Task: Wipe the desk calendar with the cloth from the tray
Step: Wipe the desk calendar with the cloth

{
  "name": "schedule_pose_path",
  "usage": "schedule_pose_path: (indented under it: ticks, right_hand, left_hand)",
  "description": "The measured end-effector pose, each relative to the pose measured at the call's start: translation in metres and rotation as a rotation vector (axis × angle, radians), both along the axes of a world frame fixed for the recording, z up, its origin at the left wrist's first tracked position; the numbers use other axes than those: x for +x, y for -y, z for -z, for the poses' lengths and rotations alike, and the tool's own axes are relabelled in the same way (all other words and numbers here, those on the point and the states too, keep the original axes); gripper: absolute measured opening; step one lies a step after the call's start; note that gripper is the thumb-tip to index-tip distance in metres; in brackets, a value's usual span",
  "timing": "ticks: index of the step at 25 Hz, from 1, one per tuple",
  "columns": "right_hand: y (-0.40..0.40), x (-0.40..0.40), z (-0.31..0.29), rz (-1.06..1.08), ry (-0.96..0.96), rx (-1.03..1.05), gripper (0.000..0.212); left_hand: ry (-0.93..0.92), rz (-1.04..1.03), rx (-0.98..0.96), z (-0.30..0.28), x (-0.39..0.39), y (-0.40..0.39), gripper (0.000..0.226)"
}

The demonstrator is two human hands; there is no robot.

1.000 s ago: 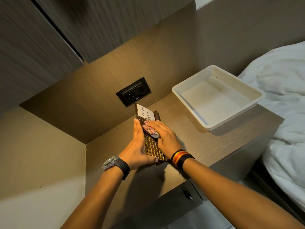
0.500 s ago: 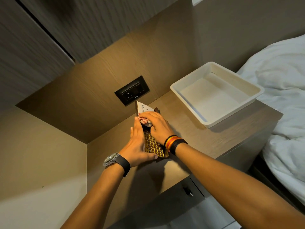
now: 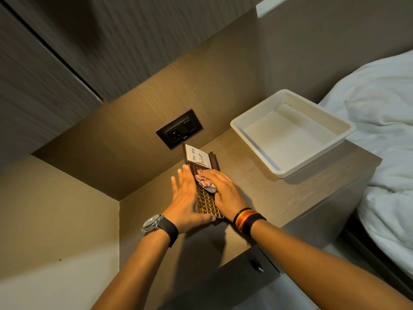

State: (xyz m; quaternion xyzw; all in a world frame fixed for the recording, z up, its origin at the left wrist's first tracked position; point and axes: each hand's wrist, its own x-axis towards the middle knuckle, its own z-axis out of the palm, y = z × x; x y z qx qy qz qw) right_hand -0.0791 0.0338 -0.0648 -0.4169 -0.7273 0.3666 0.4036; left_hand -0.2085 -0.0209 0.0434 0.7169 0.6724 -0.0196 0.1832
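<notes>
The desk calendar (image 3: 206,205), dark brown with a gold grid and a white "To Do List" pad at its far end, lies flat on the wooden bedside table (image 3: 263,193). My left hand (image 3: 185,201) presses flat against the calendar's left edge with its thumb across the near end, steadying it. My right hand (image 3: 224,191) holds a small red-and-white cloth (image 3: 204,181) pressed onto the middle of the calendar's face. The white tray (image 3: 288,168) stands to the right, with nothing in it.
A black wall socket (image 3: 180,129) sits on the wood panel just behind the calendar. A bed with white bedding (image 3: 384,135) lies to the right of the table. A drawer front with a small knob (image 3: 257,266) is below the tabletop.
My right hand with the cloth has slid back along the calendar toward me from the pad end to the middle. The left hand has stayed in place.
</notes>
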Motion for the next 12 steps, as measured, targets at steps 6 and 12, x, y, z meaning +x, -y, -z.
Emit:
schedule_pose_path:
  ticks: [6, 12]
  right_hand:
    - [-0.022, -0.021, -0.026, 0.044, -0.039, -0.052, 0.06]
    - [-0.026, -0.005, -0.012, 0.049, -0.039, -0.069, 0.061]
  left_hand:
    - [0.001, -0.015, 0.005, 0.0, 0.001, -0.003, 0.146]
    - [0.018, 0.003, 0.0, 0.0, 0.002, -0.005, 0.147]
